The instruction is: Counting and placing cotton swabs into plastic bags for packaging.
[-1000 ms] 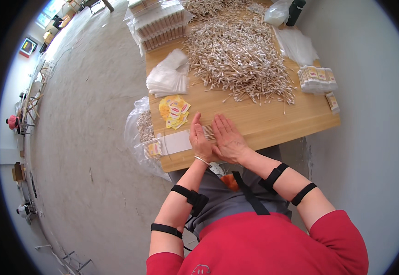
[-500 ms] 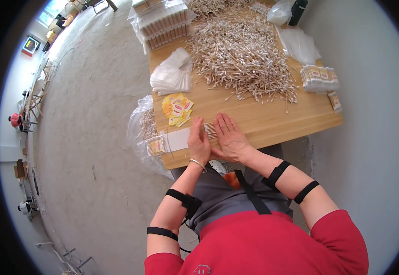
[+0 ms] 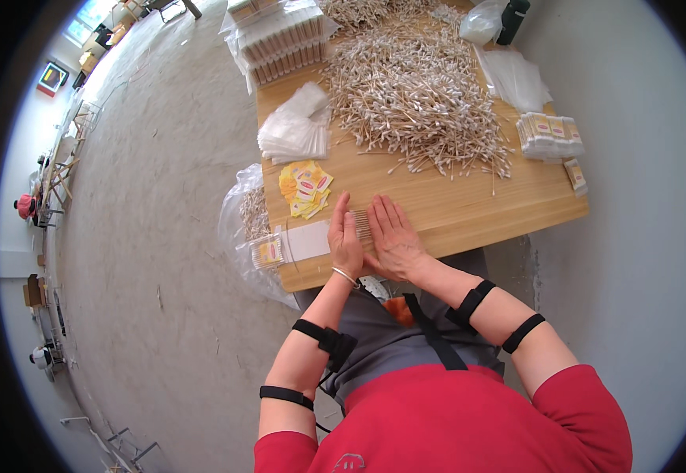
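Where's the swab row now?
Centre of the head view: the swab row sits on the table, between left hand and right hand, right of the white strip.

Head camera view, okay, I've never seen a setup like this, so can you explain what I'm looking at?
There's no machine here, just a person's bare hands. A wide fisheye camera on the head looks down, so straight edges bend. The left hand and right hand lie on either side of a small row of cotton swabs; neither is clenched around anything. On the wooden table are a big heap of loose swabs, yellow cards, clear bags and, toward the right edge, packed swabs.
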Motion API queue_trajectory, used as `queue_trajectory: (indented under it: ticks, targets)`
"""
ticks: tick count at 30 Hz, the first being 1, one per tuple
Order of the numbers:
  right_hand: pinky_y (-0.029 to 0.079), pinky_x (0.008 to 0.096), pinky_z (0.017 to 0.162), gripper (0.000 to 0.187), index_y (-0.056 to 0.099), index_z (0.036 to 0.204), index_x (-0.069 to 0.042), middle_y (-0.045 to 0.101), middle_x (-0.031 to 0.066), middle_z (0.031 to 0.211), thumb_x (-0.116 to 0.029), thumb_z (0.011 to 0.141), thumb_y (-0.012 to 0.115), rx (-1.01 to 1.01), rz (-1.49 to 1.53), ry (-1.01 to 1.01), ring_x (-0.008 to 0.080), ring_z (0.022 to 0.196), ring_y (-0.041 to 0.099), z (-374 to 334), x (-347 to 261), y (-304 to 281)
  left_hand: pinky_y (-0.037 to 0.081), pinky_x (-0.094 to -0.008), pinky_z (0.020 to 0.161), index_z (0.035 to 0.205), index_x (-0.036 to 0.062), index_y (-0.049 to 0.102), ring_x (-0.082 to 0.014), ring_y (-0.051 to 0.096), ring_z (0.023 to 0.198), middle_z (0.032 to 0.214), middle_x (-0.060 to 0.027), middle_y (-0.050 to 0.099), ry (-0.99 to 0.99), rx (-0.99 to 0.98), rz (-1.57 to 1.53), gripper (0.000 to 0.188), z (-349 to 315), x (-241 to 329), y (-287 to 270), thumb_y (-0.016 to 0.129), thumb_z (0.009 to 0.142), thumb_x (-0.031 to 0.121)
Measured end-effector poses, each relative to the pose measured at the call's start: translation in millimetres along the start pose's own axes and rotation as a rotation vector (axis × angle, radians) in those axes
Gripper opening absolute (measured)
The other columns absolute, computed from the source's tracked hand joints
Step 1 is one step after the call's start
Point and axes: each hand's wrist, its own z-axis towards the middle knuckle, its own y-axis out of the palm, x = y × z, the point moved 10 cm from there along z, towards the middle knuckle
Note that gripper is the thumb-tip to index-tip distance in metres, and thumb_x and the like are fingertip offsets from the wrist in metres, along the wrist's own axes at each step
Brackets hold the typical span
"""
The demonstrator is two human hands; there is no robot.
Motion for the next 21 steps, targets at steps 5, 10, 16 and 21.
queue_trajectory:
  ticks: [5, 10, 16, 21]
  targets:
    - [0.013, 0.0467, 0.116, 0.085, 0.03, 0.137, 0.011, 0.026, 0.0283, 0.145, -0.05, 0.082, 0.052, 0.017, -0.005, 0.059, 0.04, 0.14, 0.018, 10, 2, 1, 0.023, -0.0321, 0.114, 0.137, -0.003, 0.04, -0.0207, 0.035, 0.134, 0.143, -0.0137, 0.041, -0.137, 0.033, -0.345, 0.041, 7, -21, -1, 0.035, 0.102, 0.018]
    - [0.012, 0.0465, 0.116, 0.084, 0.029, 0.137, 0.012, 0.025, 0.0288, 0.146, -0.049, 0.083, 0.051, 0.027, 0.002, 0.035, 0.04, 0.14, 0.018, 10, 1, 2, 0.021, -0.034, 0.115, 0.136, -0.0035, 0.041, -0.021, 0.033, 0.135, 0.142, -0.0138, 0.041, -0.113, 0.054, -0.397, 0.041, 7, -23, -1, 0.034, 0.103, 0.019]
    - [0.011, 0.0458, 0.116, 0.085, 0.027, 0.139, 0.011, 0.023, 0.0288, 0.147, -0.049, 0.084, 0.05, 0.0, 0.038, 0.021, 0.0395, 0.141, 0.016, 9, -1, 5, 0.023, -0.0336, 0.114, 0.134, -0.0032, 0.043, -0.0207, 0.036, 0.134, 0.14, -0.0136, 0.044, -0.116, 0.099, -0.393, 0.04, 7, -31, -11, 0.035, 0.103, 0.02]
    - [0.009, 0.0452, 0.117, 0.088, 0.023, 0.14, 0.011, 0.02, 0.0282, 0.149, -0.05, 0.084, 0.05, -0.037, 0.029, 0.055, 0.0385, 0.142, 0.014, 11, -3, 9, 0.025, -0.0319, 0.112, 0.13, -0.0026, 0.048, -0.0217, 0.04, 0.131, 0.137, -0.0131, 0.048, -0.132, 0.037, -0.278, 0.037, 1, -21, -14, 0.039, 0.101, 0.018]
